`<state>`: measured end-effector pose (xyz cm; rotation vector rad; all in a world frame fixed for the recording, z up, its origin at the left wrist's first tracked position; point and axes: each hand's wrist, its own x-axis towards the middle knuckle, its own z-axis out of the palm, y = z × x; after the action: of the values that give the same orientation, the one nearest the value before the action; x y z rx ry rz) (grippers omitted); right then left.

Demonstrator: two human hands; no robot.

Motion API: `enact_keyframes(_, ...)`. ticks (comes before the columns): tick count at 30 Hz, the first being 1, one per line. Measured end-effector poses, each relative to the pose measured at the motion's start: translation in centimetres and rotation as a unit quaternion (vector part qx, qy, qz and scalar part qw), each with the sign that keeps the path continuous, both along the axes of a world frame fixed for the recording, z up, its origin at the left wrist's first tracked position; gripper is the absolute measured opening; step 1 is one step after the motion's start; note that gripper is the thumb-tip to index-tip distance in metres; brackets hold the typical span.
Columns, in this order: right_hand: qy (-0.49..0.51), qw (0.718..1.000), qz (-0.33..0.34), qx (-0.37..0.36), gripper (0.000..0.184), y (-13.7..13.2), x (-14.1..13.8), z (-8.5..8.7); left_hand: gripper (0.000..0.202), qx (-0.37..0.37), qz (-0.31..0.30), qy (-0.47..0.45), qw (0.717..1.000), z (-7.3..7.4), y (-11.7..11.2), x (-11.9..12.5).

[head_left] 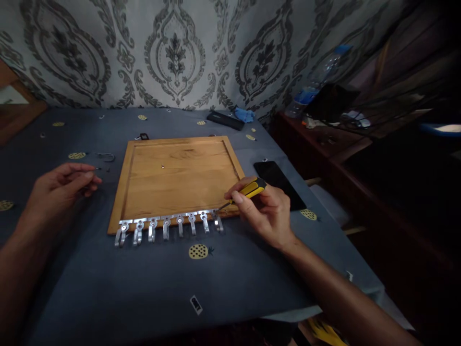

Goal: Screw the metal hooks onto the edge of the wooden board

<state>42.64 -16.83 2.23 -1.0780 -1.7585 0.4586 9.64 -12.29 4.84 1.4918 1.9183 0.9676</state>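
My right hand [268,209] grips a screwdriver [253,187] with a yellow and black handle. Its shaft slants down left, and the tip is at the right end of a metal hook rail [180,219]. This rail, with several silver hooks, lies along the near edge of a framed wooden board [180,185], the hooks hanging past the edge. Off the board's left side, my left hand [68,185] pinches what looks like a small screw [98,168] at its fingertips. Another small screw [163,166] lies on the board.
A loose metal hook [106,156] lies left of the board. To the right is a black phone or tablet [279,185]. At the back are a black case [225,120] and a blue cloth [244,114]. A plastic bottle [306,96] stands on the side cabinet.
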Motion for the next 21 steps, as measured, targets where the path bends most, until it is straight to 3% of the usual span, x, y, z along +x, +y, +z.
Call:
enact_keyframes(2, 0.004, 1.000, -0.001, 0.005, 0.017, 0.0, 0.0, -0.1, 0.012, -0.020, 0.019, -0.092, 0.995, 0.3, -0.1, -0.2)
enact_keyframes(4, -0.008, 1.000, -0.005, 0.005, 0.015, 0.1, 0.1, -0.1, 0.014, -0.023, 0.019, -0.125, 0.992, 0.7, -0.2, -0.6)
enact_keyframes(9, -0.010, 1.000, -0.005, 0.009, 0.014, 0.3, 0.4, -0.2, 0.016, -0.004, -0.018, -0.031, 0.999, 1.4, -0.5, -0.7)
enact_keyframes(12, -0.013, 1.000, -0.007, 0.004, 0.014, 0.2, 0.4, -0.2, 0.019, 0.017, -0.116, 0.044, 0.992, 1.0, -1.1, 1.3)
enact_keyframes(16, -0.006, 1.000, -0.007, 0.002, 0.016, 0.2, 0.3, -0.2, 0.037, 0.057, -0.314, 0.138, 0.938, -0.2, -2.8, 5.9)
enact_keyframes(18, -0.001, 1.000, -0.003, -0.004, 0.016, 0.2, 0.3, -0.3, 0.057, 0.046, -0.363, 0.193, 0.911, -0.8, -3.5, 7.9)
enact_keyframes(21, 0.005, 1.000, 0.002, -0.001, 0.015, 0.3, 0.4, -0.3, 0.062, 0.030, -0.402, 0.258, 0.878, -1.4, -3.9, 9.8)
